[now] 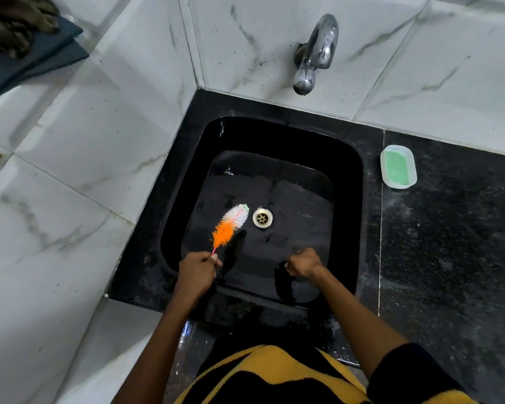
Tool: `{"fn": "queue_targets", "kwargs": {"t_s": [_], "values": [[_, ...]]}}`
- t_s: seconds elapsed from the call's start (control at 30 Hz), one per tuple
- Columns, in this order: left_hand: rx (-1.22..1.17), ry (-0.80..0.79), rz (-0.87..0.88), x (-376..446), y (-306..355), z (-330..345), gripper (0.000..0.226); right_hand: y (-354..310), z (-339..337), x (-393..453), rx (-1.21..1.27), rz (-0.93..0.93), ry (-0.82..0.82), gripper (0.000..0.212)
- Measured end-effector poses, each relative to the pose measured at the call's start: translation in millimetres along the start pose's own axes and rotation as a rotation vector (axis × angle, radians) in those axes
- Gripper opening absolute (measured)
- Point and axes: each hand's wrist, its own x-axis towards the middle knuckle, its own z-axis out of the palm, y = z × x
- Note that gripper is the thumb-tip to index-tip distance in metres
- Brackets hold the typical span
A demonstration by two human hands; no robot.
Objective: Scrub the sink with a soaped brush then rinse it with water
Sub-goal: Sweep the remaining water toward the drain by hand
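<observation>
The left hand [197,271] grips the thin pink handle of a bottle brush with orange and white bristles [230,225], its head lying in the glossy black rectangular sink [347,170] just left of the round metal drain [262,217]. The right hand [303,262] is clenched over the basin (whether it holds anything, I cannot tell). A green soap bar in a translucent dish [398,166] sits on the speckled black counter [449,243], below a chrome wall tap [315,53].

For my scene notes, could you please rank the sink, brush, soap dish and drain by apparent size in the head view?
1. sink
2. brush, though nearer the camera than the dish
3. soap dish, looks close to the brush
4. drain
</observation>
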Motion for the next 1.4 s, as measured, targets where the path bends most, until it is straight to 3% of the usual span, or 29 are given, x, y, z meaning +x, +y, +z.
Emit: {"fn": "queue_targets", "kwargs": {"t_s": [0.27, 0.37, 0.43, 0.47, 0.57, 0.63, 0.7, 0.77, 0.83, 0.9, 0.93, 1.0, 1.1, 1.2, 1.3, 1.33, 1.4], "values": [[0.008, -0.017, -0.002, 0.6, 0.7, 0.1, 0.034, -18.0, -0.1, -24.2, 0.490, 0.049, -0.108, 0.021], [0.003, -0.027, -0.011, 0.6, 1.2, 0.4, 0.034, -23.6, -14.8, -22.3, 0.873, 0.027, -0.278, 0.031], [0.004, -0.029, -0.013, -0.3, 2.0, 0.5, 0.034, -25.4, -23.7, -17.9, 1.064, 0.009, -0.305, 0.029], [0.006, -0.026, -0.013, -0.4, 2.4, 0.5, 0.034, -26.2, -24.9, -16.1, 1.018, 0.000, -0.250, 0.026], [0.008, -0.027, -0.013, -0.6, 2.9, 0.8, 0.033, -24.7, -22.2, -12.7, 0.431, -0.015, -0.002, 0.022], [-0.005, -0.030, -0.022, -0.7, 3.3, 0.9, 0.033, -26.8, -20.8, -14.2, 0.242, 0.006, -0.063, 0.019], [-0.014, -0.029, -0.020, -0.3, 3.3, 0.7, 0.033, -39.7, -26.1, -21.0, 0.346, 0.015, -0.223, 0.018], [-0.015, -0.031, -0.015, -0.2, 3.8, 0.9, 0.033, -54.9, -35.8, -24.8, 0.620, -0.038, -0.359, 0.026], [-0.013, -0.033, -0.015, 0.4, 4.4, 1.1, 0.034, -65.8, -45.7, -24.6, 0.938, -0.088, -0.389, 0.031], [-0.019, -0.037, -0.019, 0.5, 5.0, 1.1, 0.034, -70.1, -50.5, -15.9, 1.136, -0.069, -0.310, 0.033], [-0.024, -0.037, -0.019, 0.6, 5.2, 1.2, 0.033, -71.2, -49.5, -11.7, 1.115, -0.049, -0.239, 0.032], [-0.029, -0.035, -0.018, 1.0, 5.3, 0.9, 0.033, -72.0, -44.4, -9.7, 0.830, -0.006, -0.096, 0.027], [-0.020, -0.038, -0.018, 2.6, 6.4, 0.8, 0.034, -76.6, -39.0, -16.0, 0.457, 0.043, -0.135, 0.017], [-0.009, -0.038, -0.020, 4.5, 8.6, 0.8, 0.034, -90.9, -39.6, -19.9, 0.516, 0.022, -0.169, 0.015], [0.007, -0.039, -0.014, 6.9, 10.3, 1.0, 0.035, -103.7, -40.4, -17.4, 0.364, -0.079, 0.017, 0.014], [0.009, -0.042, -0.013, 7.9, 10.8, 1.2, 0.035, -107.5, -41.6, -17.7, 0.349, -0.094, -0.001, 0.015], [0.011, -0.048, -0.014, 9.8, 11.1, 1.3, 0.035, -113.2, -47.5, -24.8, 0.522, -0.108, -0.237, 0.022]]}}
